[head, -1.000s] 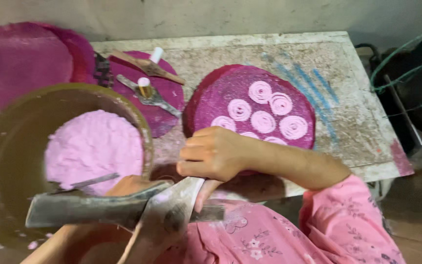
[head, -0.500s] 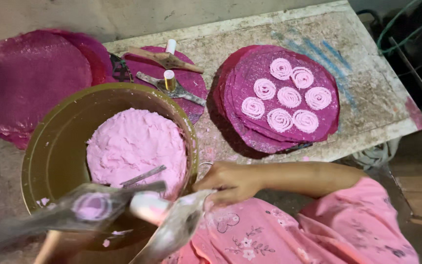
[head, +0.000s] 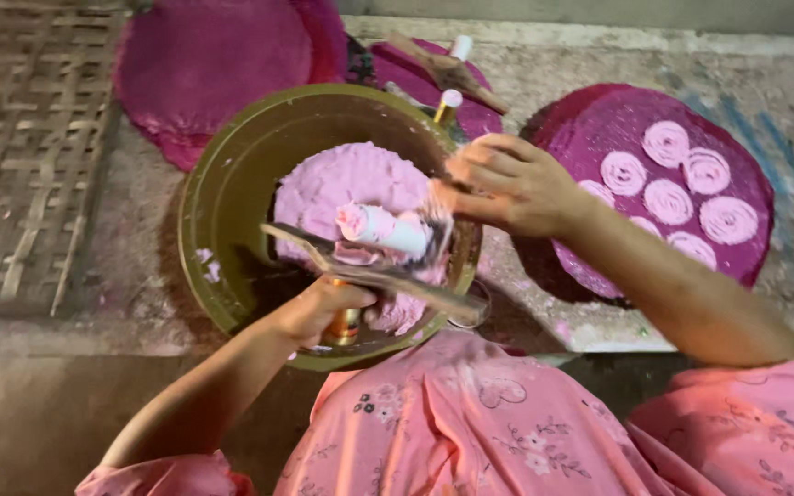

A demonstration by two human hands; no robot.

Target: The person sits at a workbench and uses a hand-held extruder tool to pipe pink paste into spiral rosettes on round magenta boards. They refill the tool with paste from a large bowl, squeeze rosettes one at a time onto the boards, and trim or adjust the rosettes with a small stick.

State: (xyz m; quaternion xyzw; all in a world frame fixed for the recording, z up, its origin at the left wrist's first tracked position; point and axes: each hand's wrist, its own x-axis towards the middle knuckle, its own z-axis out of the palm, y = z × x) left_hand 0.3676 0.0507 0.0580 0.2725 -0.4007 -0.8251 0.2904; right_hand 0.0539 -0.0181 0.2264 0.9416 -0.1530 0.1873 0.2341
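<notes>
Now | left hand (head: 323, 308) closed round wooden press (head: 374, 266) over bowl (head: 222, 197) at desk's near edge | right hand (head: 507, 184) half open, fingertips on pink dough (head: 383, 227) atop press | dough looks soft, sticky, light; cradle underneath, don't squeeze.

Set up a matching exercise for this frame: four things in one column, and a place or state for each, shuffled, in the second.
Things
1. left hand
2. right hand
3. pink dough
4. dough spirals

Places or states
A. lying in rows on the round magenta mat at the right
B. heaped inside the olive-green bowl
C. gripping the metal press from below, over the bowl
D. fingers spread, at the far end of the press by the bowl's rim

Pairs: 1-C, 2-D, 3-B, 4-A
</notes>
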